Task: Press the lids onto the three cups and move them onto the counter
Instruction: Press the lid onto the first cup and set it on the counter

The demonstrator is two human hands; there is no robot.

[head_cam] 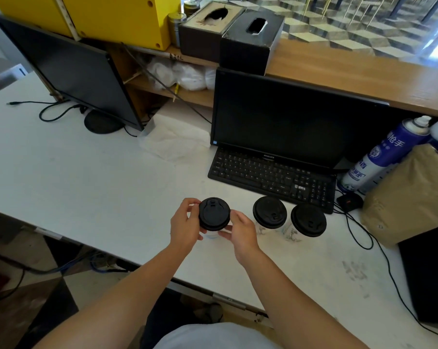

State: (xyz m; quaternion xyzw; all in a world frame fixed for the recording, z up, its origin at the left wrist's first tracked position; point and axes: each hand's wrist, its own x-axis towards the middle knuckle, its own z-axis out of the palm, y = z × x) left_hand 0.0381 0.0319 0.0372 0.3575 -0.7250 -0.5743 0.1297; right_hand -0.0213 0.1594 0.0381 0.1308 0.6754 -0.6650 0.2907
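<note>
— What is seen from the head camera?

— A cup with a black lid (214, 214) is gripped between the left hand (185, 226) and the right hand (243, 231), fingers curled round its rim and wall, over the white table (87, 177).

— And the other cups?

— Two lidded cups (270, 212) (308, 220) are stood just beside it, near the keyboard (270, 176). The wooden counter (363, 71) is seen behind the monitor (288, 119).

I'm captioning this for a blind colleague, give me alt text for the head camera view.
Both hands, left hand and right hand, grip a black-lidded cup on a white table. Two more lidded cups stand to its right, before a keyboard and dark monitor.
</note>
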